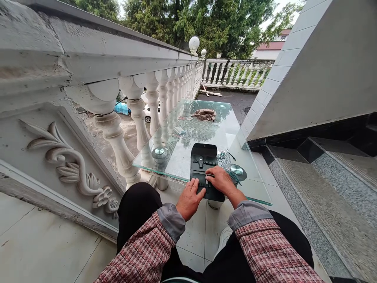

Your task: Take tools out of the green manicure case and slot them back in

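A black folding case (204, 151) with inner slots and loops lies open at the near edge of the glass table (176, 171). My left hand (190, 198) grips the case's lower left edge, thumb across its inner face. Over the middle of the case, my right hand (220, 180) has thumb and fingers closed together at a slot. A small pale bit shows at those fingertips, too small to name. Just right of the case lie several small metal tools (221, 154), and more thin ones (235, 175) are partly behind my right hand.
A crumpled brown cloth (205, 114) lies toward the table's far end, with a small flat packet (179, 130) nearer on the left. A white balustrade (112, 133) runs along the left. Stone steps (312, 177) rise on the right.
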A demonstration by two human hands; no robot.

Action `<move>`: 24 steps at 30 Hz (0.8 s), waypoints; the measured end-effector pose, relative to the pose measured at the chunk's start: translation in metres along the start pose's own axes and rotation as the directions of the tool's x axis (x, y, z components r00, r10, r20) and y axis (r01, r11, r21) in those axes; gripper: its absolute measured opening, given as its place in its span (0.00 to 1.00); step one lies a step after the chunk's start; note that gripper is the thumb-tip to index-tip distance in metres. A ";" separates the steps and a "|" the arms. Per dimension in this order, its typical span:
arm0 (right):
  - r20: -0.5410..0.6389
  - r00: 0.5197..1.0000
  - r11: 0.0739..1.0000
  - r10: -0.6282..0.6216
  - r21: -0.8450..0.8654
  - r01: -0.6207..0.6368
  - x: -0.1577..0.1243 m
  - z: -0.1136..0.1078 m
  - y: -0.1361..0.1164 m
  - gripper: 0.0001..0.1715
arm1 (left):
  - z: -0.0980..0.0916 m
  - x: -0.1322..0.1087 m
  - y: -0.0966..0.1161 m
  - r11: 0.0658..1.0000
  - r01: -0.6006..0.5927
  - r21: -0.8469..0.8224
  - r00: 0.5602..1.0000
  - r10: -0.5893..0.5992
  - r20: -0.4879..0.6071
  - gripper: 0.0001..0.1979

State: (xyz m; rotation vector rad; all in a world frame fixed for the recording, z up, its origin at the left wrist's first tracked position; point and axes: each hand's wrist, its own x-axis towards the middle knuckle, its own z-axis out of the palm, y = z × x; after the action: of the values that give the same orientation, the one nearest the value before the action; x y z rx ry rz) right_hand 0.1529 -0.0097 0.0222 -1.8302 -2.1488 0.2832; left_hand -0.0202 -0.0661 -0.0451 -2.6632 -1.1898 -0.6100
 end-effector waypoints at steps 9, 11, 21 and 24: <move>-0.028 0.998 0.998 -0.055 -0.002 0.055 -0.006 -0.002 -0.002 0.07 | -0.004 0.001 0.002 1.000 0.010 -0.013 1.000 -0.010 0.029 0.25; -0.050 0.998 0.999 -0.049 0.013 0.050 -0.007 -0.003 -0.001 0.08 | -0.005 0.001 0.002 1.000 0.011 -0.017 0.999 -0.011 0.043 0.26; -0.270 0.914 0.953 0.302 0.092 -0.288 -0.014 -0.032 0.057 0.20 | -0.008 0.001 0.002 0.998 0.037 -0.046 0.994 -0.032 0.103 0.28; -0.284 0.878 0.922 0.386 0.087 -0.377 -0.025 -0.038 0.073 0.20 | -0.010 0.002 0.003 0.998 0.043 -0.053 0.994 -0.038 0.105 0.28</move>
State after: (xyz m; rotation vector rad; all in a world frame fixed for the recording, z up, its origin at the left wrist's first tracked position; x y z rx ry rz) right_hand 0.2372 -0.0237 0.0299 -2.1187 -1.5681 0.1118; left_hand -0.0202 -0.0696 -0.0356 -2.7541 -1.2749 -0.5235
